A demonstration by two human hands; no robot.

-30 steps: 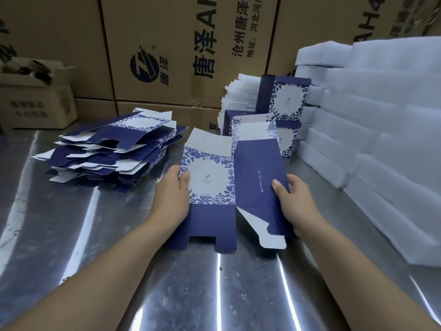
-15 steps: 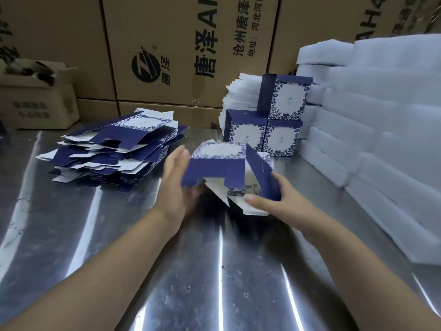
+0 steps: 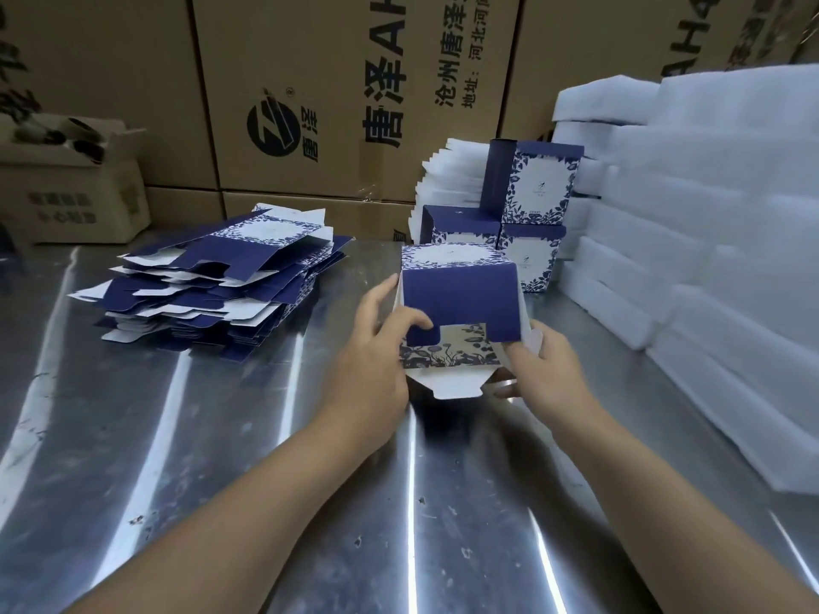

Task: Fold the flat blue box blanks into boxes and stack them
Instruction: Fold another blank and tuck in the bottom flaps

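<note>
I log the half-folded box (image 3: pixel 461 299) held just in front of the finished stack (image 3: pixel 534 214), left hand (image 3: pixel 376 352) gripping its wall, thumb pressing the notched flap, right hand (image 3: pixel 547 367) pinching the side flap, seemingly to lock the base.

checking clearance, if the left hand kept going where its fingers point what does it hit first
Probably the finished boxes stacked behind; the left hand grips the half-folded box beside it. Depth is unclear.

Reflective steel tabletop (image 3: pixel 212 458) across the lower frame offers passage; heaped flat blue-and-white card blanks (image 3: pixel 212 285) block centre left, folded blue boxes (image 3: pixel 538 206) upper centre, white foam slabs (image 3: pixel 718 268) the right.
</note>
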